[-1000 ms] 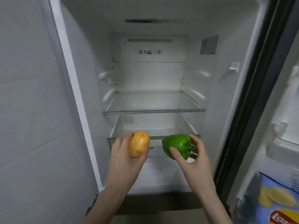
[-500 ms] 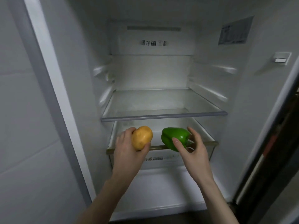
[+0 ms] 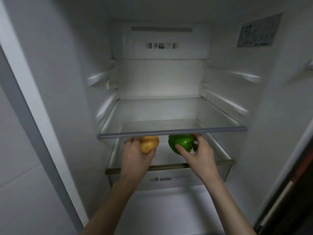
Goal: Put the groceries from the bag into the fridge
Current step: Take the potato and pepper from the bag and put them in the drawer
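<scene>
Two grasps under the upper glass shelf [image 3: 172, 132]: my left hand [image 3: 135, 156] clasps the potato [image 3: 149, 144], my right hand [image 3: 198, 156] the green pepper [image 3: 182, 143], both just above the lower shelf [image 3: 169, 166]

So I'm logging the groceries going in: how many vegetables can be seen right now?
2. The yellow-brown potato is gripped by the left hand, and the glossy green bell pepper by the right hand, both under the upper glass shelf. None elsewhere in view.

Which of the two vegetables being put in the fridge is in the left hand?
The yellow-orange potato, gripped by the left hand; the green bell pepper is in the right hand.
</scene>
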`<action>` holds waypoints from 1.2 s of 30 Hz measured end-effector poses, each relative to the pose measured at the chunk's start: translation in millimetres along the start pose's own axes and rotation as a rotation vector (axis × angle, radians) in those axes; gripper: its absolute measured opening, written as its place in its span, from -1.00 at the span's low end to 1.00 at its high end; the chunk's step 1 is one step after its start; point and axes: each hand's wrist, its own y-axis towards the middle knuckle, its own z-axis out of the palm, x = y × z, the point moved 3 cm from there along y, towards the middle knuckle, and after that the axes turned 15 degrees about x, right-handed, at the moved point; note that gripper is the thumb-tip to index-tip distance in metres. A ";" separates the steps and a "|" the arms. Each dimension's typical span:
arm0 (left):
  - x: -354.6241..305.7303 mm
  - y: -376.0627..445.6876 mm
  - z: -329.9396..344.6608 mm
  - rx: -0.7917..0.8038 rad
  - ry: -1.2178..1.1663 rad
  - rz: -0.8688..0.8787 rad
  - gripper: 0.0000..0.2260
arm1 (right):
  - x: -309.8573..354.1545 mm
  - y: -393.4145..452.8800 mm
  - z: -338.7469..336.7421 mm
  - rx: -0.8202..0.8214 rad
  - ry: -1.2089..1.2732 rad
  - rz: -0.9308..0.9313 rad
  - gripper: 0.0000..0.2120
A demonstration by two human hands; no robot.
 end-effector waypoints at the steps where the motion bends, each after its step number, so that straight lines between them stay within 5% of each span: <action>1: 2.2 3.8 0.1 0.006 0.001 -0.010 -0.42 | -2.8 3.7 0.1 0.005 -0.008 0.005 -0.40; 5: 6.4 11.2 1.4 0.017 -0.004 -0.039 -0.50 | -10.5 10.4 1.1 0.030 -0.025 0.019 -0.39; 9: -1.3 14.5 -1.6 0.035 0.009 0.011 -0.82 | -10.1 13.3 3.1 0.020 -0.046 0.024 -0.43; 17: 6.6 27.0 2.2 0.076 0.139 0.072 -0.86 | -9.3 16.6 7.8 0.005 -0.112 0.053 -0.37; 27: 11.5 25.5 2.2 0.098 0.261 0.064 -0.36 | 1.6 0.8 5.2 -0.038 -0.186 0.094 -0.18; 36: -3.6 -8.8 -5.0 -0.003 0.277 0.194 -0.42 | 25.1 -30.6 11.0 -0.126 -0.273 0.054 -0.24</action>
